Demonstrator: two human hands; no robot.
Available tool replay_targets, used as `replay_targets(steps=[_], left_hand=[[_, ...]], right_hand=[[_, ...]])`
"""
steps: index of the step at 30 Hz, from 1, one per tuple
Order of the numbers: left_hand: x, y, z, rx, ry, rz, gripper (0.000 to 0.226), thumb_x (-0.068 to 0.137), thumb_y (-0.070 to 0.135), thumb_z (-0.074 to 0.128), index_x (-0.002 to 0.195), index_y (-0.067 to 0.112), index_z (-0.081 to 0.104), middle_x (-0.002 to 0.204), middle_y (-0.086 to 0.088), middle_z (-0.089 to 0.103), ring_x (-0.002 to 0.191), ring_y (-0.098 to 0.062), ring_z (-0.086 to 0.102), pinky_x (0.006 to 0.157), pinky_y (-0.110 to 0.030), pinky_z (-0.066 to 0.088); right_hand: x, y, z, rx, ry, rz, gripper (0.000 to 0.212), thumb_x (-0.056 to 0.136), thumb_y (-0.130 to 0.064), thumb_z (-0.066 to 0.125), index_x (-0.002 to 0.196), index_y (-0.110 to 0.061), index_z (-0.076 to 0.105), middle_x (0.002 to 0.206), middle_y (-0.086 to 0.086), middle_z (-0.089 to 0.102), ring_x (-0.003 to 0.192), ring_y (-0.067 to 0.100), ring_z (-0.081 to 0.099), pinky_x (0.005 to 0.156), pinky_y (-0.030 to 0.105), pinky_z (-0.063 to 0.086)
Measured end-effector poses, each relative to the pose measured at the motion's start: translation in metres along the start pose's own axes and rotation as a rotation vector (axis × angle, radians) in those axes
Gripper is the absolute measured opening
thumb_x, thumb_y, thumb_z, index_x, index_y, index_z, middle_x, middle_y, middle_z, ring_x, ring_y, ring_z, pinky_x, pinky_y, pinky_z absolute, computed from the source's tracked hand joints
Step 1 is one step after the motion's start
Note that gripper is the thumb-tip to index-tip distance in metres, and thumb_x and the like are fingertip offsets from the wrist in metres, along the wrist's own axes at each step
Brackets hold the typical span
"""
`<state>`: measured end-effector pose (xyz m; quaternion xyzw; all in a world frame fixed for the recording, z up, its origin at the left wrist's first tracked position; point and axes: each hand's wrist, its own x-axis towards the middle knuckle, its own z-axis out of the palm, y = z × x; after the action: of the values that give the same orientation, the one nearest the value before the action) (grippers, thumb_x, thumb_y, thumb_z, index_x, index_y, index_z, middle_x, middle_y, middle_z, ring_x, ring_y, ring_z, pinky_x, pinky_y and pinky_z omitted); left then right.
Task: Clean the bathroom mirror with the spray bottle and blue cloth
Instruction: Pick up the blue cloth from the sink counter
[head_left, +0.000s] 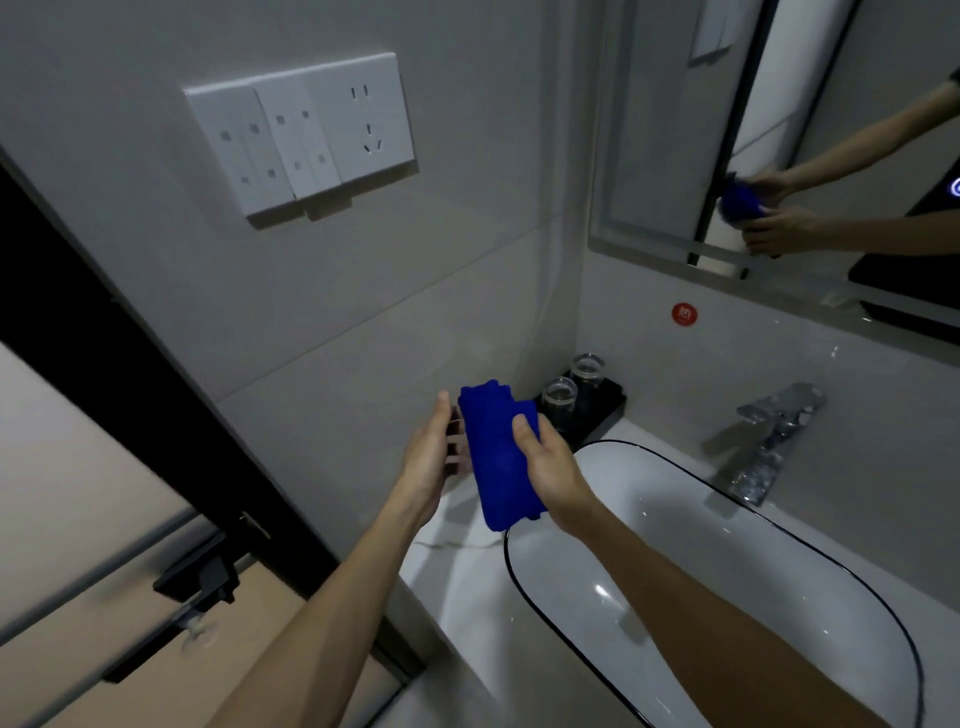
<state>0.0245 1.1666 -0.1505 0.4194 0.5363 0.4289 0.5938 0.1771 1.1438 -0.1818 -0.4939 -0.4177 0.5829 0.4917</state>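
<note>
A folded blue cloth (498, 457) is held upright between both hands, above the left end of the washbasin. My right hand (550, 467) grips its right side, thumb on the front. My left hand (431, 457) holds its left edge, thumb pointing up and fingers reaching behind the cloth. The mirror (831, 130) hangs on the wall at the upper right and reflects both hands and the cloth. No spray bottle shows in view.
A white washbasin (779, 571) with a black rim lies below my right arm, with a chrome tap (769, 441) behind it. Two glasses (571, 389) stand on a black tray in the corner. Wall sockets (306, 135) sit at upper left; a black door frame (156, 389) runs down the left.
</note>
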Motion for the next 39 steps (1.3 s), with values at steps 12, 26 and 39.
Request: replay_targets(steps=[12, 26, 39], left_hand=[[0.106, -0.080, -0.006, 0.347, 0.030, -0.090, 0.016, 0.097, 0.010, 0.059, 0.112, 0.016, 0.062, 0.098, -0.004, 0.066, 0.093, -0.021, 0.060, 0.074, -0.028, 0.048], [0.163, -0.130, 0.011, 0.500, -0.137, -0.076, 0.040, 0.087, -0.001, 0.073, 0.124, 0.002, 0.059, 0.122, -0.019, 0.065, 0.102, -0.028, 0.065, 0.084, -0.029, 0.056], [0.172, -0.075, 0.023, 0.273, -0.287, 0.113, 0.024, 0.070, 0.046, 0.083, 0.087, 0.033, 0.072, 0.080, 0.006, 0.074, 0.076, -0.013, 0.067, 0.067, -0.027, 0.052]], right_hand=[[0.046, -0.016, -0.054, 0.082, 0.273, 0.003, 0.026, 0.101, -0.047, 0.044, 0.116, -0.032, 0.059, 0.109, -0.005, 0.071, 0.094, 0.015, 0.071, 0.079, 0.036, 0.059], [0.062, -0.015, -0.091, 0.168, 0.426, 0.008, 0.031, 0.101, -0.042, 0.047, 0.122, -0.021, 0.056, 0.115, 0.008, 0.070, 0.101, 0.033, 0.069, 0.079, 0.047, 0.059], [0.045, -0.053, -0.104, 0.351, 0.552, -0.018, 0.034, 0.100, -0.044, 0.048, 0.124, -0.021, 0.057, 0.119, 0.009, 0.069, 0.108, 0.029, 0.067, 0.089, 0.044, 0.056]])
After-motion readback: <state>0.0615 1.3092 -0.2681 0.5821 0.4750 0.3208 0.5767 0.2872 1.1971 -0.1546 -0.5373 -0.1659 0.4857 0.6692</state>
